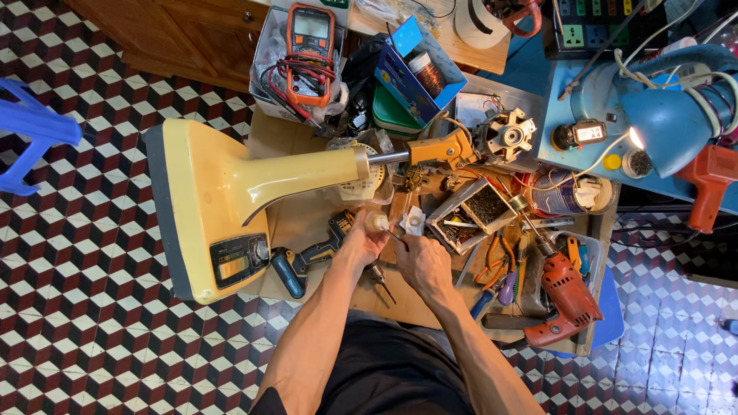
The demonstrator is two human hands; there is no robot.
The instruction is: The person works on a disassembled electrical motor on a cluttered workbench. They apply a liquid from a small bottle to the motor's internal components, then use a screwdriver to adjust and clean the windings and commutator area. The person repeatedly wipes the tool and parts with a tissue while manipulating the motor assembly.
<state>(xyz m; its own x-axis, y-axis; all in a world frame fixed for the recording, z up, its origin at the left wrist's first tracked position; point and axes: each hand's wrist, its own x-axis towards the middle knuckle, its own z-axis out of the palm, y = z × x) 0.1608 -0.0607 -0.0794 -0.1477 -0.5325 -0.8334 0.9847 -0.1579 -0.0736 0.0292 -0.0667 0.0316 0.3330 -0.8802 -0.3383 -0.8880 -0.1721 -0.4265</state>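
Two hands (392,250) together, fingers curled

Cluttered wooden workbench (400,303), yellow fan base (207,207) (lying sideways), red drill (565,296)

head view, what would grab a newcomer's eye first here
The big cream-yellow plastic fan base lying on its side fills the left of the bench. Beside it, the left hand holds a small cream round part, with the right hand close by. A red electric drill lies at right.

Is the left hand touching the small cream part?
Touching. The head view shows the left hand with its fingers wrapped around the cream part, no gap visible.
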